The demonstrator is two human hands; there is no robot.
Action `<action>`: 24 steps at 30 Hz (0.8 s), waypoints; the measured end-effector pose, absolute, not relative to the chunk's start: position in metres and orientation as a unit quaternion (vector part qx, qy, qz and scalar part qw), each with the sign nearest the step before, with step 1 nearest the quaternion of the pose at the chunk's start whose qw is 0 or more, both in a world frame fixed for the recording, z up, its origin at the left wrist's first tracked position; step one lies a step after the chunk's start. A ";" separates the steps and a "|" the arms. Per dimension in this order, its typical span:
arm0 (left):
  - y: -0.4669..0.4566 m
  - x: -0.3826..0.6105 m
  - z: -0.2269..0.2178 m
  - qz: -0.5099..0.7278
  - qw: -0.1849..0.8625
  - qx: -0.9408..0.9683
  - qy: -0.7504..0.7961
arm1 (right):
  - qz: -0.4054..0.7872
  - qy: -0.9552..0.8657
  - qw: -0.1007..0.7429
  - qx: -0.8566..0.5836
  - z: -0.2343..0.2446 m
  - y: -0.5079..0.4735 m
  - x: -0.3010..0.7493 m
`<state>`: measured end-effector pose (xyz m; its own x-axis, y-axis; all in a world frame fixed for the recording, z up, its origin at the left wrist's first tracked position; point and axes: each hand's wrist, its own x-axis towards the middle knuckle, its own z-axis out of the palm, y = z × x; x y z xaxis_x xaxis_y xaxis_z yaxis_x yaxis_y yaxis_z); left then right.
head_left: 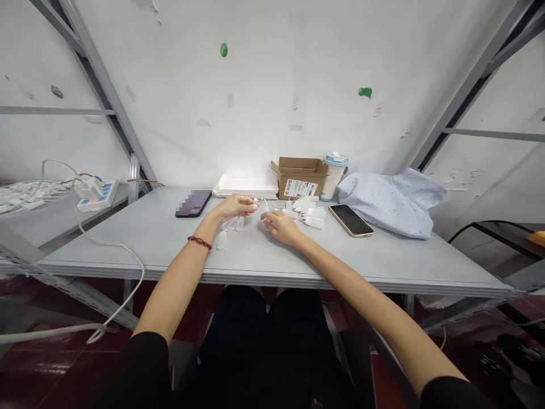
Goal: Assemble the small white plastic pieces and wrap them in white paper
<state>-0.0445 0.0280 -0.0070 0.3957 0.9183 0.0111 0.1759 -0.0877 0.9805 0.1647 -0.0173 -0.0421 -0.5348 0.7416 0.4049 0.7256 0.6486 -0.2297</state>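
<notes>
Above the middle of the table, my left hand (237, 207) pinches a small white piece (255, 202) between thumb and fingertips. A beaded bracelet (200, 242) circles that wrist. Below this hand lie several flat white pieces (230, 226), some with thin cords. To its right, my right hand (281, 226) is closed with curled fingers, close to a thin white cord (266, 203); what its fingertips grip is too small to make out. Beyond the right hand lies a pile of white corded pieces (311, 214).
Along the wall stand white trays (246, 186), a cardboard box (301, 173) and a lidded cup (332, 177). A dark phone (193, 204) lies left, another phone (351, 220) right, beside pale blue cloth (392, 200). A power strip (99, 196) and hanging white cable (131, 253) are at left.
</notes>
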 end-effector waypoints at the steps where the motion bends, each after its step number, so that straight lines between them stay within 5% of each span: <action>1: 0.027 -0.044 -0.007 0.346 0.526 0.649 0.427 | 0.019 -0.878 0.239 -0.415 -0.043 -0.016 0.165; 24: 0.009 -0.025 0.002 0.323 0.476 0.699 0.425 | 0.041 -0.906 0.214 -0.363 -0.054 -0.008 0.164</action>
<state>-0.0254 0.0085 0.0021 0.4305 0.9014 0.0471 0.2867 -0.1861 0.9398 0.1644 -0.0084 -0.0537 -0.6451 0.6747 0.3585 0.6394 0.7336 -0.2300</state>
